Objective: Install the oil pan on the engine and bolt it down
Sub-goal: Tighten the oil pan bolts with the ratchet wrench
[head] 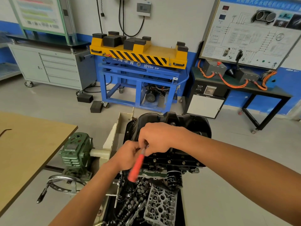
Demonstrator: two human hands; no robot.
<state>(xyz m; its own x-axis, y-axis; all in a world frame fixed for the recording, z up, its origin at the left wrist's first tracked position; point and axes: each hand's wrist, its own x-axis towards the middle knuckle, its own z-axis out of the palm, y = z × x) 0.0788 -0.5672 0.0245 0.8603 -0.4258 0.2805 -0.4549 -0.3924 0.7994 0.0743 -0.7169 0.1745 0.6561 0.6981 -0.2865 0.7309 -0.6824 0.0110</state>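
– Black pressed metal is made out under the hands in the head view. Is that the oil pan (175,123)?
– It is. It is seated on the upturned engine (177,160), just beyond the fingers, with its flange laid on the block. A row of bolts (169,161) is seen along the near flange, to the right of the fingertips.
– How is the right hand (156,137) held?
– It is arched over the pan's near left corner. Its fingers are curled down and pinched on the metal end of a red-handled tool (136,167).
– And the left hand (128,154)?
– Its fingers are curled and brought against that same metal end, touching the right fingertips. Whether the tool or some small part is gripped by them cannot be told, as the spot is hidden.
– Where is the handle pointed?
– It is slanted down from the fingers, towards the wearer.
– What else is seen?
– Below the fingers an oil filter (174,178) is fitted to the engine's side. Lower still, a cylinder head (160,204) is laid among loose parts (130,203). Left of the fingers a green gearbox (76,150) with a handwheel (65,183) is mounted beside a wooden table (29,144). Far beyond the fingers a yellow lift table (138,51) is parked at the wall.
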